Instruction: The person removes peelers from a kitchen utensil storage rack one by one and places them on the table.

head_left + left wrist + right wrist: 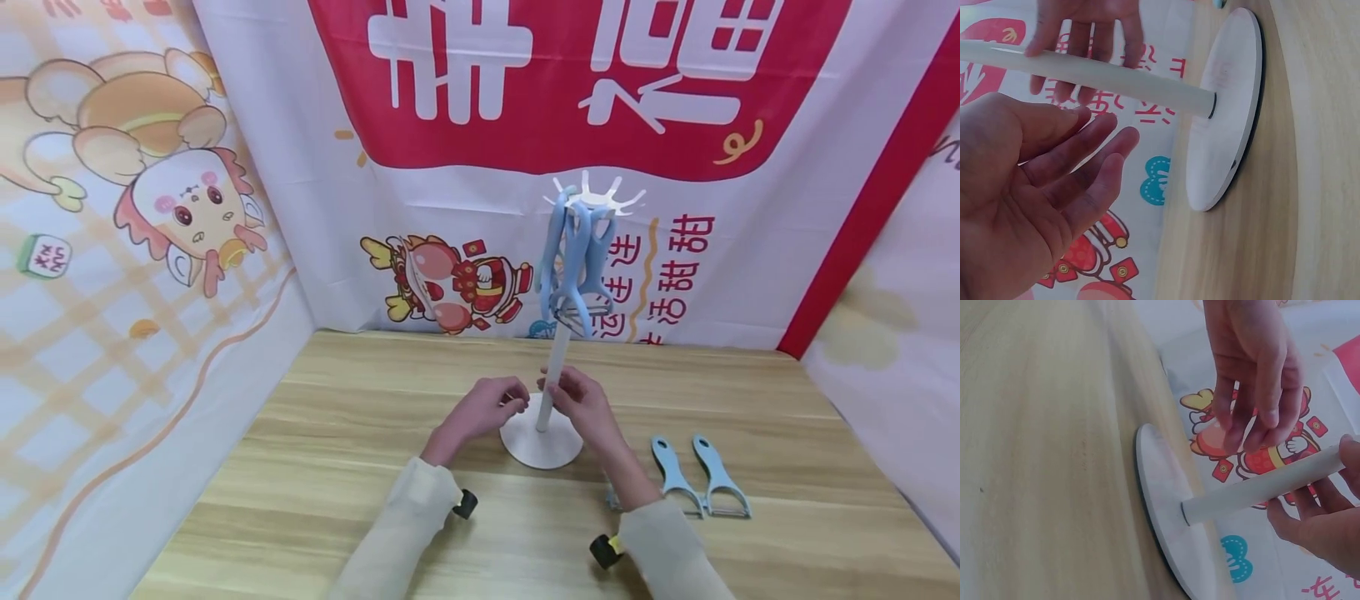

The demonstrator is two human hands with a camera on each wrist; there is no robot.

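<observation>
A white rack stands upright on the table, its pole [558, 354] rising from a round base [542, 454] to a crown of hooks [600, 198]. Several light-blue peelers [576, 260] hang from the hooks, overlapping each other. My right hand [588, 406] holds the lower pole, thumb on one side and fingers on the other, as the right wrist view shows of the pole [1260, 487]. To the left of the pole, my left hand [487, 407] hovers over the base's edge with loosely bent fingers. Nothing is in it, and the left wrist view shows its fingertips [1110, 165] apart from the pole.
Two light-blue peelers [671, 467] [716, 475] lie on the wooden table [315, 500] to the right. Part of another light-blue thing [612, 493] shows beside my right wrist, mostly hidden by the arm. Printed cloth [465, 200] hangs behind the table and along both sides.
</observation>
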